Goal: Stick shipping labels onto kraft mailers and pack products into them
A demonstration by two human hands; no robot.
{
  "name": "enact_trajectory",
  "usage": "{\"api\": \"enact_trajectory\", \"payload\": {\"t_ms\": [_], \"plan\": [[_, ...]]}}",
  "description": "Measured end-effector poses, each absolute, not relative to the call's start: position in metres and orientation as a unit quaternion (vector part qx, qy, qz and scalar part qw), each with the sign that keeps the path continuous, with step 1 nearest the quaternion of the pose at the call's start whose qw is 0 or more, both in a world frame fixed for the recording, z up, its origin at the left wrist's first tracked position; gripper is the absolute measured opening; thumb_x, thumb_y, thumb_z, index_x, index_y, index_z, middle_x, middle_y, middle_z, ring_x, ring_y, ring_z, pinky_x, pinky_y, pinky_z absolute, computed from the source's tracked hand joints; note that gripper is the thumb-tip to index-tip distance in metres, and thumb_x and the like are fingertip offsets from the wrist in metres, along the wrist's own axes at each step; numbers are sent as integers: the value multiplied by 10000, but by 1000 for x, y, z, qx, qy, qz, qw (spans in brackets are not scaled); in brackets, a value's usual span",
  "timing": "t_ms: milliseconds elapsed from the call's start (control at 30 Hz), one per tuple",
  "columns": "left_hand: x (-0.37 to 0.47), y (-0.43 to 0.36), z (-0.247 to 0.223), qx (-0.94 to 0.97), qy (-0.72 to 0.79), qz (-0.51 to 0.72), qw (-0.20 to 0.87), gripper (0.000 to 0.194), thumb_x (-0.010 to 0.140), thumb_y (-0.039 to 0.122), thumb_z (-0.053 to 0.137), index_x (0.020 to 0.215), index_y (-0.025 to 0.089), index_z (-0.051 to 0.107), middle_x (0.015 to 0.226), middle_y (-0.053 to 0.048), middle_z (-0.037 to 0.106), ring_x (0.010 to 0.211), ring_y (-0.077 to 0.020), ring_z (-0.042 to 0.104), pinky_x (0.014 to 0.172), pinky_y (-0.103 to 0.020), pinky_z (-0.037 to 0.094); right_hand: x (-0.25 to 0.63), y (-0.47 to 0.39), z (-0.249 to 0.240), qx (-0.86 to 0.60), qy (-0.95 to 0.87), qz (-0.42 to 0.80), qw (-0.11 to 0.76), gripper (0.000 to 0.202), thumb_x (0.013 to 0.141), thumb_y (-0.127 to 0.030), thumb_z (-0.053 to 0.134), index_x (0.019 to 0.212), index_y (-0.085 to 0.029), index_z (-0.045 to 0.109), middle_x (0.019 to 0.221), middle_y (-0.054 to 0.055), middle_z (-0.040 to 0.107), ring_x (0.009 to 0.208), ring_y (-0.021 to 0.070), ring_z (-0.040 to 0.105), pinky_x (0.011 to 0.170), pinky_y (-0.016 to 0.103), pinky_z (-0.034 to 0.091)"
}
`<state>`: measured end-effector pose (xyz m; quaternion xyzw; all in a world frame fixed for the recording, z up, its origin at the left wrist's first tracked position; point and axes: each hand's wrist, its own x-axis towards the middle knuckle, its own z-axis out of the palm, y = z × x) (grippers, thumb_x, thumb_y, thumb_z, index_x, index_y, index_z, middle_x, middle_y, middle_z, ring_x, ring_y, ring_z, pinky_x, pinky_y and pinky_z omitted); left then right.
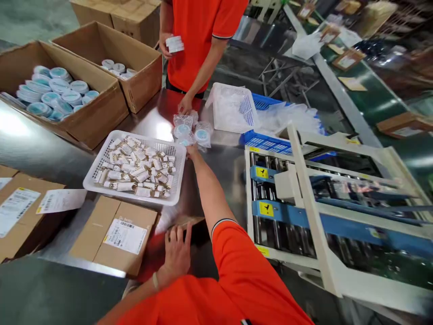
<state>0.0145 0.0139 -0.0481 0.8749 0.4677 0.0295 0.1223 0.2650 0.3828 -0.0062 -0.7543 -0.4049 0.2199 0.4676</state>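
My right hand (192,150) reaches forward to the bubble-wrapped round tins (202,135) on the metal table; its fingertips are at the nearest wrapped tin (184,141), and the grip is too small to make out. Close to my body, my left hand (177,248) rests with fingers apart at the edge of a brown open box (189,221), holding nothing that shows. A white basket (180,180) full of small labelled bottles (135,164) stands left of my right forearm.
Across the table, a person in an orange shirt (192,45) holds white boxes (175,44) and touches the wrapped tins. Cartons of tins (98,113) stand left, sealed labelled cartons (98,225) near left. A white basket (216,122) and roller machine (250,203) are right.
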Motion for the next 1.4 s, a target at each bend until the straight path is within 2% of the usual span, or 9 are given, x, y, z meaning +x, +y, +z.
{"api": "enact_trajectory", "payload": {"t_ms": [167,233,333,467,767,867,1067,1233,1400], "plan": [[12,22,-29,885,457,40,81,884,813,182,848,1670,284,656,1341,-165,780,1244,-406,727,1075,-535,638,297,302,4,-760,-471,9,448,271,845,-102,687,737,-248,485,1083,89,745,1176,236,659,1125,436,550],[11,27,-21,884,458,26,87,873,825,161,815,1675,266,647,1330,-182,769,1212,-399,721,1046,-529,636,310,249,7,-687,-583,-145,410,212,910,-124,644,754,-235,552,1226,116,762,1301,248,649,1175,453,531],[8,35,-10,888,448,1,103,870,877,153,749,1728,208,574,1327,-210,747,1184,-407,704,1001,-529,631,319,170,12,-586,-683,-293,322,203,1018,-240,650,816,-239,662,1238,100,788,1341,237,661,1120,419,554],[5,40,4,892,439,-30,100,875,948,235,721,1776,120,462,1337,-257,703,1203,-444,664,981,-526,600,311,92,20,-530,-713,-373,266,170,1010,-275,742,844,-257,712,1143,56,817,1273,232,710,1052,409,558],[5,43,11,886,454,-62,76,957,987,409,732,1807,104,343,1463,-290,609,1326,-456,579,1028,-472,529,289,5,47,-404,-742,-435,311,202,991,-342,754,804,-279,711,948,20,803,1063,219,718,951,405,546],[4,43,11,886,453,-55,77,959,998,467,715,1804,109,341,1470,-287,604,1350,-456,568,1036,-466,518,287,-10,54,-411,-739,-431,315,199,987,-350,742,799,-290,713,868,12,762,960,215,698,939,426,567],[3,42,13,885,458,-38,76,992,1019,584,681,1813,102,333,1459,-297,596,1345,-476,571,1036,-493,516,284,-25,71,-464,-744,-427,221,227,915,-389,796,767,-279,662,757,3,698,794,195,616,822,384,589],[4,43,11,883,461,-34,80,1017,996,565,713,1827,138,312,1493,-291,588,1357,-477,571,1042,-496,518,277,-33,97,-320,-722,-547,278,150,915,-334,785,821,-285,679,772,-10,717,764,179,571,748,343,560],[5,43,16,883,460,-40,86,1052,972,613,709,1824,140,313,1479,-299,606,1377,-499,570,1051,-518,528,268,-35,118,-351,-766,-464,273,263,932,-395,768,763,-265,614,705,-29,684,620,131,477,593,263,465]]}}
